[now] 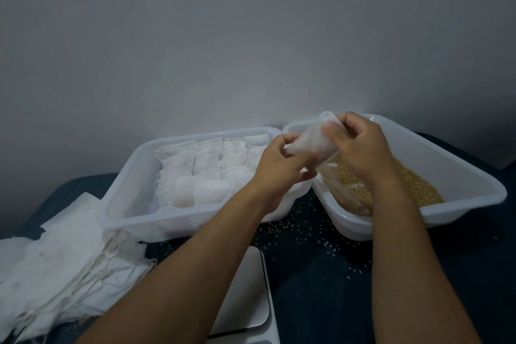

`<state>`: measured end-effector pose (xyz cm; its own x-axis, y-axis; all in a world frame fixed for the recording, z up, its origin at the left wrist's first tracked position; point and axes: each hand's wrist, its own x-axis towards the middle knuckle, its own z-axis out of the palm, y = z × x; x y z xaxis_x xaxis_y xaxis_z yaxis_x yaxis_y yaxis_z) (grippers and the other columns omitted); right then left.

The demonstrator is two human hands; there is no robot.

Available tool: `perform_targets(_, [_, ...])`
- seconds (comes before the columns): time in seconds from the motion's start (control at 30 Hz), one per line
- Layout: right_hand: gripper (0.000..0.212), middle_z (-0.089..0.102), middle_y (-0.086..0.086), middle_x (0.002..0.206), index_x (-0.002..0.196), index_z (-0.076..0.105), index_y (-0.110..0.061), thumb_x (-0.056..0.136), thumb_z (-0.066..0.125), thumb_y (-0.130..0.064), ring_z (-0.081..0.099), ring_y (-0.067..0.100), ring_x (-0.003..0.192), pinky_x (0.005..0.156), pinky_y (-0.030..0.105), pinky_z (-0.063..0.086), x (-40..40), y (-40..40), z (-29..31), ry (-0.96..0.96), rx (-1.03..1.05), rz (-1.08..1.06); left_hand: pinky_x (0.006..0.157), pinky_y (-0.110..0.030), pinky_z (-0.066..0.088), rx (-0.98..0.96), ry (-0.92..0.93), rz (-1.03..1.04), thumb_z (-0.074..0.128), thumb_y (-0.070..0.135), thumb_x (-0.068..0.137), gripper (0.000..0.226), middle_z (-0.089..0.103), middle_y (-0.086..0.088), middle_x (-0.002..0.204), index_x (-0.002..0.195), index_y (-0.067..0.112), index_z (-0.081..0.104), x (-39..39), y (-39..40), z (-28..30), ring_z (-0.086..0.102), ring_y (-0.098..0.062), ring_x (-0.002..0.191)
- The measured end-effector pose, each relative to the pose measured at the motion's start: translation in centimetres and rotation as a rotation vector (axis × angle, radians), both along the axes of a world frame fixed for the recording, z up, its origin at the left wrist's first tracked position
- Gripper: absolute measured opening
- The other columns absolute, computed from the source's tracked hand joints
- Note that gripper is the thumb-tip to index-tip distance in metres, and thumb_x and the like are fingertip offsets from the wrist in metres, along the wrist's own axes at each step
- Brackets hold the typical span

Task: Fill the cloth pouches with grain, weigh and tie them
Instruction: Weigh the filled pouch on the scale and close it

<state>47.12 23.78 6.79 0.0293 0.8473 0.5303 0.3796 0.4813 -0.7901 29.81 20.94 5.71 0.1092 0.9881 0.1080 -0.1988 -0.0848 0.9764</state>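
Two tubs sit side by side at the far edge of the bench (321, 288), corners almost touching. The left tub (125, 204) holds filled pouches (206, 173) packed in rows. The right tub (460, 176) holds loose grain (413, 184). Above the gap between them, both hands grip one pouch (312, 139), left hand (279, 165) low, right hand (360, 148) higher. Near left lies a heap of empty pouches (55, 274) with strings. The scale (245, 296) sits nearest, centre. Spilled grains (307, 232) dot the bench before the tubs.

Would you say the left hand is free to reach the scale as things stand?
Probably not yet: the left hand and the right hand together hold a pouch, though the scale itself lies uncovered below.
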Motion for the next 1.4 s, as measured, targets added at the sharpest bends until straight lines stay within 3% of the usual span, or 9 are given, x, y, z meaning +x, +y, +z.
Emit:
perform_targets(0.27, [0.013, 0.073, -0.02, 0.095, 0.094, 0.073, -0.044, 0.085, 0.074, -0.054, 0.067, 0.001, 0.09, 0.076, 0.032, 0.055, -2.0, -2.6, 2.5, -0.348, -0.034, 0.24, 0.089, -0.049, 0.063, 0.138, 0.335, -0.068, 0.078, 0.01, 0.09, 0.033, 0.078, -0.008, 0.106, 0.12, 0.017, 0.067, -3.4, -3.9, -1.7, 0.075, -0.031, 0.098])
perform_targets(0.53, [0.044, 0.076, -0.018, 0.112, 0.123, 0.064, -0.047, 0.082, 0.072, -0.063, 0.072, 0.005, 0.106, 0.096, 0.041, 0.058, -5.0, -4.3, 3.4, -0.2, -0.104, 0.417, 0.085, -0.032, 0.062, 0.117, 0.179, 0.046, 0.081, 0.009, 0.09, 0.036, 0.079, -0.003, 0.11, 0.123, 0.018, 0.07, -8.2, -7.8, -4.1, 0.076, -0.022, 0.101])
perform_targets(0.7, [0.024, 0.078, -0.012, 0.096, 0.103, 0.075, -0.032, 0.092, 0.073, -0.053, 0.074, 0.011, 0.09, 0.088, 0.052, 0.06, -7.9, -5.6, 2.0, -0.523, -0.226, 0.463, 0.087, -0.036, 0.063, 0.191, 0.284, 0.158, 0.081, 0.015, 0.087, 0.039, 0.079, 0.002, 0.108, 0.123, 0.023, 0.068, -11.1, -9.7, -4.8, 0.076, -0.017, 0.099])
perform_targets(0.87, [0.02, 0.067, -0.021, 0.078, 0.079, 0.065, -0.039, 0.098, 0.072, -0.037, 0.061, 0.0, 0.068, 0.059, 0.012, 0.043, -9.9, -8.2, -0.5, -0.552, 0.014, 0.466, 0.075, -0.02, 0.059, 0.237, 0.36, 0.173, 0.079, 0.026, 0.09, 0.03, 0.076, 0.017, 0.105, 0.112, 0.043, 0.068, -12.9, -11.8, -5.3, 0.074, -0.006, 0.095])
perform_targets(1.0, [0.008, 0.069, -0.017, 0.081, 0.089, 0.072, -0.037, 0.097, 0.073, -0.034, 0.063, 0.005, 0.074, 0.063, 0.012, 0.044, -10.5, -9.7, -3.3, -0.461, -0.009, 0.496, 0.069, -0.015, 0.052, 0.284, 0.483, 0.284, 0.072, 0.031, 0.099, 0.003, 0.074, 0.012, 0.092, 0.099, 0.03, 0.075, -14.2, -13.1, -6.6, 0.069, -0.004, 0.083])
perform_targets(1.1, [0.004, 0.073, -0.014, 0.084, 0.096, 0.075, -0.033, 0.094, 0.077, -0.03, 0.067, 0.008, 0.076, 0.068, 0.02, 0.051, -10.8, -10.1, -5.5, -0.398, -0.072, 0.48, 0.066, -0.02, 0.05, 0.268, 0.581, 0.293, 0.071, 0.032, 0.1, 0.009, 0.073, 0.008, 0.083, 0.097, 0.027, 0.076, -14.9, -13.8, -7.5, 0.067, -0.008, 0.075])
perform_targets(1.17, [0.022, 0.078, -0.014, 0.093, 0.11, 0.074, -0.036, 0.092, 0.08, -0.024, 0.074, 0.006, 0.084, 0.075, 0.023, 0.059, -10.9, -10.4, -6.6, -0.32, -0.151, 0.508, 0.067, -0.019, 0.051, 0.25, 0.594, 0.239, 0.074, 0.028, 0.097, 0.003, 0.074, 0.01, 0.082, 0.098, 0.03, 0.076, -15.3, -14.3, -7.9, 0.068, -0.004, 0.073])
perform_targets(1.27, [0.054, 0.079, -0.016, 0.104, 0.129, 0.064, -0.051, 0.088, 0.084, -0.021, 0.076, 0.004, 0.095, 0.08, 0.024, 0.063, -11.0, -10.7, -7.7, -0.29, -0.236, 0.544, 0.075, -0.025, 0.059, 0.208, 0.616, 0.18, 0.08, 0.023, 0.09, 0.028, 0.077, 0.01, 0.091, 0.117, 0.029, 0.074, -15.9, -14.6, -8.4, 0.073, -0.008, 0.082])
perform_targets(1.4, [0.067, 0.074, -0.015, 0.114, 0.139, 0.054, -0.055, 0.085, 0.086, -0.03, 0.075, 0.002, 0.097, 0.083, 0.023, 0.061, -10.8, -10.8, -8.1, -0.405, -0.233, 0.559, 0.076, -0.029, 0.061, 0.195, 0.707, 0.117, 0.082, 0.029, 0.083, 0.038, 0.076, 0.007, 0.094, 0.117, 0.035, 0.068, -16.7, -14.7, -8.6, 0.073, -0.013, 0.084])
